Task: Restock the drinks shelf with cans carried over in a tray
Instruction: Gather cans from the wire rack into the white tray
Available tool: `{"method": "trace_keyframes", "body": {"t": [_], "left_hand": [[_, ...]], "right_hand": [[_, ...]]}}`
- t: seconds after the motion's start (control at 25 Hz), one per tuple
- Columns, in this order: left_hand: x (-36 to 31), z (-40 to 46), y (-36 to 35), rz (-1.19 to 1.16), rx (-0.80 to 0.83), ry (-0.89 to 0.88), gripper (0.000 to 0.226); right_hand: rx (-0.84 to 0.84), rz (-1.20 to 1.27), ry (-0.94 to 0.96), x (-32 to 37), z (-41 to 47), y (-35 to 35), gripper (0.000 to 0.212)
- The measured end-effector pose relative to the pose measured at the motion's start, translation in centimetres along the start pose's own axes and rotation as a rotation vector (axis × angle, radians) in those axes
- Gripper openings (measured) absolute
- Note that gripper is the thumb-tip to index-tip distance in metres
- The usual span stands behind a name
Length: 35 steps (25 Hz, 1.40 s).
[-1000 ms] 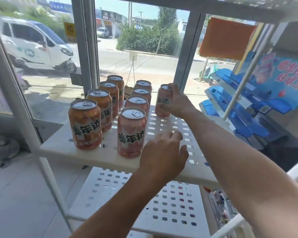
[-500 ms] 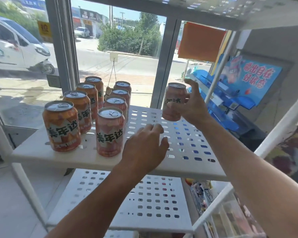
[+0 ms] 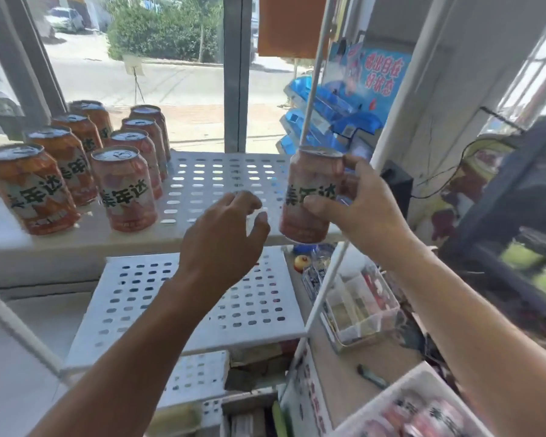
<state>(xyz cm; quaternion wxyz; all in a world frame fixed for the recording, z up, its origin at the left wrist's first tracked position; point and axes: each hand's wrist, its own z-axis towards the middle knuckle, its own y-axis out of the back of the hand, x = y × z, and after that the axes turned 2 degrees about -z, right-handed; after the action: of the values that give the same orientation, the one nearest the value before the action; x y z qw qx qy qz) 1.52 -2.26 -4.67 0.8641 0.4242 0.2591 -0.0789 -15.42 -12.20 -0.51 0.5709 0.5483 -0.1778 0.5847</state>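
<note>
- So the can is up off the shelf, held at the shelf's right front corner, tilted a bit.
- The right hand has its fingers and thumb wrapped round that can.
- The left hand hovers just beside it, fingers loosely curled, holding nothing.
- Risk, I'd say: the can hangs past the shelf edge, so a loose grip drops it onto the clutter below. Set down in a hurry, it could knock the front pink can.
- Count: eight cans standing on the shelf in two rows of four, plus the held one, nine.
- The tray sits bottom right with more cans inside; too blurry to count.
</note>
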Motion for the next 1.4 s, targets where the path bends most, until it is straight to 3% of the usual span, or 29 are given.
{"method": "trace_keyframes", "body": {"t": [0.12, 0.36, 0.6, 0.68, 0.76, 1.08, 1.4], "left_hand": [[-2.9, -2.5, -1.8, -0.074, 0.038, -0.058, 0.019], [-8.1, -7.7, -7.1, -0.127, 0.208, -0.16, 0.021], [-12.0, -12.6, -12.3, -0.192, 0.387, -0.224, 0.021], [-12.9, -14.2, -13.5, -0.191, 0.447, -0.229, 0.023], [-13.8, -15.4, -14.4, -0.191, 0.494, -0.237, 0.022], [-15.0, -17.4, -16.2, -0.172, 0.579, -0.276, 0.018], [-14.5, -18.0, -16.7, -0.15, 0.611, -0.244, 0.018]], "right_hand": [[-0.041, 0.139, -0.101, -3.2, -6.0, 2.6, 0.061], [-0.192, 0.458, -0.475, -11.0, -19.0, 7.2, 0.064], [-0.405, 0.495, -0.794, -18.6, -30.7, 8.4, 0.063], [-0.427, 0.467, -0.858, -20.4, -34.0, 7.7, 0.054], [-0.462, 0.473, -0.912, -21.5, -36.7, 7.0, 0.031], [-0.518, 0.473, -1.2, -25.5, -41.2, 4.1, 0.028], [-0.514, 0.405, -1.236, -27.4, -41.0, 2.5, 0.026]]}}
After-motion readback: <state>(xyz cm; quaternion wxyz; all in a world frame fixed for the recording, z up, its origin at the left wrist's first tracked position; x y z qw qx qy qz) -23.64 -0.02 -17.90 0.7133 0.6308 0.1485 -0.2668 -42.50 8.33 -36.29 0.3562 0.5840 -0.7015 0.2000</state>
